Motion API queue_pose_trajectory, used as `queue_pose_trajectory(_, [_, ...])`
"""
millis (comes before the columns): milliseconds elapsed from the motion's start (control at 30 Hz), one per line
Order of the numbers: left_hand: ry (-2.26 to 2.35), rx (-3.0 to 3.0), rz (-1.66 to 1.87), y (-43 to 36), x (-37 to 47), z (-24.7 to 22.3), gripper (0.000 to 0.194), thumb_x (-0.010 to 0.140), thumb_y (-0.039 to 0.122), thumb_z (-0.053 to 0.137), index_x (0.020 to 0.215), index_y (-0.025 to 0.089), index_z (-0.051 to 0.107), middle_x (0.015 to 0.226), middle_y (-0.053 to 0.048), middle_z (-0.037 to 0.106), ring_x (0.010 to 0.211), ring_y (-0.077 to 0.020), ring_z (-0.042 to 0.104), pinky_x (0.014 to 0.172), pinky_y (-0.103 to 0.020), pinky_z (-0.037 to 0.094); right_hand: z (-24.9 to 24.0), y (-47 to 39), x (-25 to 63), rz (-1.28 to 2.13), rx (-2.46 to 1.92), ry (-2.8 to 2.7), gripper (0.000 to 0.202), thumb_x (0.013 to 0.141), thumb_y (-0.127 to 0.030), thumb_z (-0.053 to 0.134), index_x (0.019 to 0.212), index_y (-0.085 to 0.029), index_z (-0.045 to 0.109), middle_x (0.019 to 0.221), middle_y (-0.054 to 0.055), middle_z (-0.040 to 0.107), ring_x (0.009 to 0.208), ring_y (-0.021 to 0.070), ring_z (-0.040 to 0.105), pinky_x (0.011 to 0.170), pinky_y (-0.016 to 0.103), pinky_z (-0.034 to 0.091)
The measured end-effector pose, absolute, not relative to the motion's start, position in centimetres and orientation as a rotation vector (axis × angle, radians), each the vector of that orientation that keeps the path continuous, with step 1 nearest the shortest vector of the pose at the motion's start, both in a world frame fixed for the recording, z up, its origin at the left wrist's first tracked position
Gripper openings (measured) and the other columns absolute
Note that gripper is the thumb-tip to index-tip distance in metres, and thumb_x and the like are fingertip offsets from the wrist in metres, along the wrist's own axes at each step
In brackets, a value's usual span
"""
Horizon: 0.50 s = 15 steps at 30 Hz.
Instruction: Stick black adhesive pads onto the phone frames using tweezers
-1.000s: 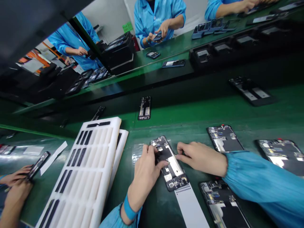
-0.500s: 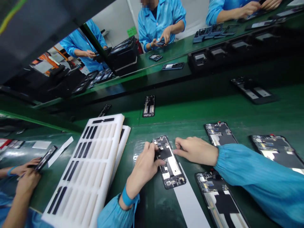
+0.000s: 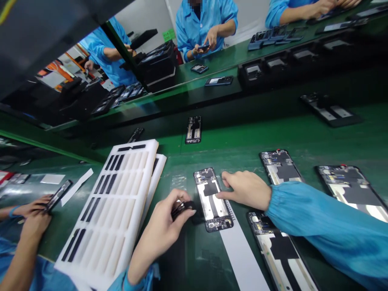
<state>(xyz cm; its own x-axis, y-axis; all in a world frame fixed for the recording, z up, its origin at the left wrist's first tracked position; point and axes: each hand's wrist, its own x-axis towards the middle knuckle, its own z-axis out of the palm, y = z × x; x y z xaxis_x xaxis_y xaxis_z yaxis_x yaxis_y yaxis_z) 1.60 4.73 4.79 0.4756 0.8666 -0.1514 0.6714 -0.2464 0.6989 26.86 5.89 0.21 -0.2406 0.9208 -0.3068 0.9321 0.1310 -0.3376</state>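
An opened phone [image 3: 212, 200] lies on the green bench in front of me, its lower end over a long white strip [image 3: 242, 256]. To its left, my left hand [image 3: 169, 218] is closed around a small dark object [image 3: 182, 208] that I cannot make out clearly. My right hand [image 3: 244, 188] rests at the phone's right edge, thumb and index finger apart, the index fingertip touching the phone. Two opened phones [image 3: 283, 246] [image 3: 280, 165] lie beneath and beside my right forearm, and a third [image 3: 353, 188] is further right.
White foam trays [image 3: 113, 202] with black strips stand at the left. Past them, a person's hands [image 3: 38, 212] hold a phone. Another opened phone [image 3: 193, 130] lies farther back, below a raised shelf with a black tray [image 3: 291, 66]. People in blue work across the bench.
My left hand has left the phone, moving left and down, and now holds a dark object. The phone's inner metal area is more exposed. My right index fingertip now touches the phone.
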Motion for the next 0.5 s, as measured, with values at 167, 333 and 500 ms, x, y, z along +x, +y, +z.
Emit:
queue_pose_trajectory(167, [0.971,2.338,0.664,0.8,-0.1,3.8,0.028,0.094,0.009,0.054,0.115,0.024,0.065,0.106,-0.004,0.07,0.096,-0.0167,0.067,0.081,-0.026,0.053,1.8,5.6,27.5,-0.836,1.943,2.354,0.032,0.093,-0.05,0.059,0.088,-0.019,0.063,0.074,0.006,0.071,0.071,0.025,0.069,0.054,0.029,0.032])
queue_pose_trajectory(333, [0.966,2.334,0.771,-1.9,0.6,2.9,0.027,0.088,0.021,0.073,0.114,0.03,0.071,0.094,-0.002,0.072,0.071,-0.0127,0.066,0.063,-0.022,0.054,3.1,3.2,27.7,-2.156,1.285,2.188,0.044,0.096,-0.059,0.05,0.095,-0.017,0.064,0.067,0.0,0.068,0.051,0.0106,0.05,0.05,0.023,0.035])
queue_pose_trajectory(500, [1.02,2.018,0.711,-2.2,1.8,2.4,0.021,0.09,0.026,0.068,0.11,0.028,0.072,0.085,-0.003,0.065,0.06,-0.0115,0.058,0.055,-0.023,0.048,1.7,1.2,27.1,-2.803,1.27,1.583,0.043,0.082,-0.056,0.07,0.077,-0.02,0.048,0.051,-0.006,0.058,0.039,0.0046,0.032,0.037,0.019,0.021])
